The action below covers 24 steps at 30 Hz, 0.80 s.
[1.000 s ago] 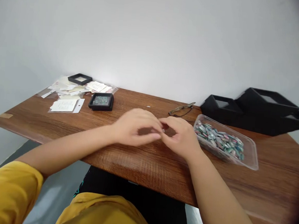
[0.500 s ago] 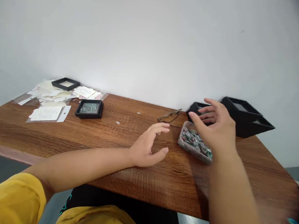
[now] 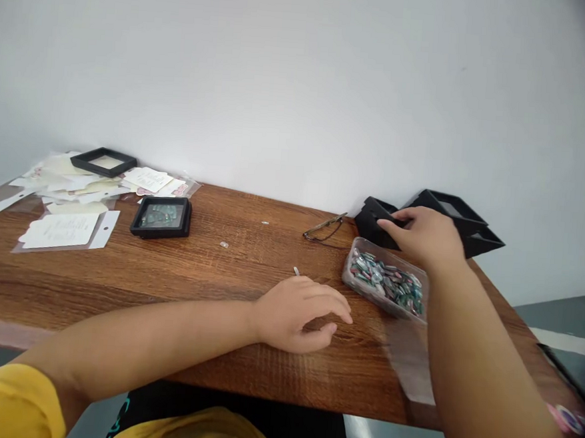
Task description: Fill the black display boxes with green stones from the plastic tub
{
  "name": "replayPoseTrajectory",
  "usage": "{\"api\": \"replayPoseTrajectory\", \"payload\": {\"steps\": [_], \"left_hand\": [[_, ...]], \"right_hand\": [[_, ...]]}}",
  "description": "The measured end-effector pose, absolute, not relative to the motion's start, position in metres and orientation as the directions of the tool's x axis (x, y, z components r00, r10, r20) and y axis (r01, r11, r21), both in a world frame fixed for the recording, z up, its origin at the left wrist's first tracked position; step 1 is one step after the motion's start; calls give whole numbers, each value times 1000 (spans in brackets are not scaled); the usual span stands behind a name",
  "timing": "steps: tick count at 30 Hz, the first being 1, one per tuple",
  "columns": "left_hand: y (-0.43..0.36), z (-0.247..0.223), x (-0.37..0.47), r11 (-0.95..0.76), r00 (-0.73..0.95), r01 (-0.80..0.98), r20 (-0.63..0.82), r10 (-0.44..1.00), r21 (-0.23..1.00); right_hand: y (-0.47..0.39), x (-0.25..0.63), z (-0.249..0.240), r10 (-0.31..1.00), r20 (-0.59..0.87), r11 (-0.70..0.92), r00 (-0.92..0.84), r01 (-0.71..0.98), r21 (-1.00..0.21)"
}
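My left hand (image 3: 298, 314) rests on the wooden table with curled fingers, thumb apart from them and nothing between. By its knuckles lies a small clear piece (image 3: 296, 270). At the back right, my right hand (image 3: 426, 238) has its thumb and fingers around the edge of a black box (image 3: 373, 218); some fingertips are hidden. Below that hand stands a clear plastic tub (image 3: 360, 292) full of shiny green, pink and clear stones (image 3: 386, 279). A black frame box (image 3: 161, 216) with greenish stones behind its window sits at the left.
More black boxes (image 3: 481, 239) stand against the wall. A pair of glasses (image 3: 324, 228) lies left of them. White cards (image 3: 61, 229) and clear sleeves cover the table's left end, with a black frame (image 3: 103, 161) on top. Two tiny clear pieces (image 3: 224, 244) lie mid-table.
My right hand has moved from above the tub back to the black box and closed on its edge. My left hand has shifted slightly toward me. The view has turned a little right.
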<state>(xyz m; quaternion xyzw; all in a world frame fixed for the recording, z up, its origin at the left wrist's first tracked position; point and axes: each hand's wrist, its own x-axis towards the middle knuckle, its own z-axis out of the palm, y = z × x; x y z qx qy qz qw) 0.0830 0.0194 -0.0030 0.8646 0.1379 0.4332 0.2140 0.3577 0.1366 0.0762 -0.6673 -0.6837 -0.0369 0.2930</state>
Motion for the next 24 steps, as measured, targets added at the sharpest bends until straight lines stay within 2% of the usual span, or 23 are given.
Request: {"api": "replayPoseTrajectory", "payload": {"steps": [2, 4, 5, 7, 9, 10, 12, 15, 17, 20, 24], "left_hand": [[20, -6, 84, -860, 538, 54, 711, 453, 507], [23, -6, 84, -832, 440, 88, 728, 526, 547], [25, -4, 83, -819, 377, 118, 737, 561, 562], [32, 9, 80, -812, 234, 213, 779, 582, 544], [39, 34, 71, -835, 134, 314, 850, 509, 451], [41, 52, 65, -835, 91, 373, 879, 467, 405], [42, 92, 50, -789, 73, 473, 875, 478, 392], [36, 145, 33, -761, 276, 539, 778, 565, 361], [31, 165, 31, -786, 368, 501, 733, 572, 362], [26, 175, 40, -813, 383, 457, 745, 546, 360], [21, 183, 49, -826, 404, 476, 758, 512, 303]], "right_hand": [[115, 353, 96, 879, 425, 23, 216, 871, -491], [91, 340, 118, 864, 417, 46, 283, 780, -623], [79, 329, 129, 836, 424, 137, 347, 618, -775], [59, 302, 149, 854, 411, 306, 318, 333, -892], [45, 270, 165, 877, 453, 426, 158, 178, -887], [41, 255, 171, 889, 448, 435, 95, 133, -890], [36, 226, 181, 912, 406, 408, -65, 21, -913], [35, 196, 191, 904, 366, 357, -222, -80, -931], [37, 185, 196, 898, 390, 378, -204, -97, -921], [36, 182, 201, 880, 456, 441, -136, -127, -889], [31, 195, 202, 822, 533, 513, -200, -145, -846]]}}
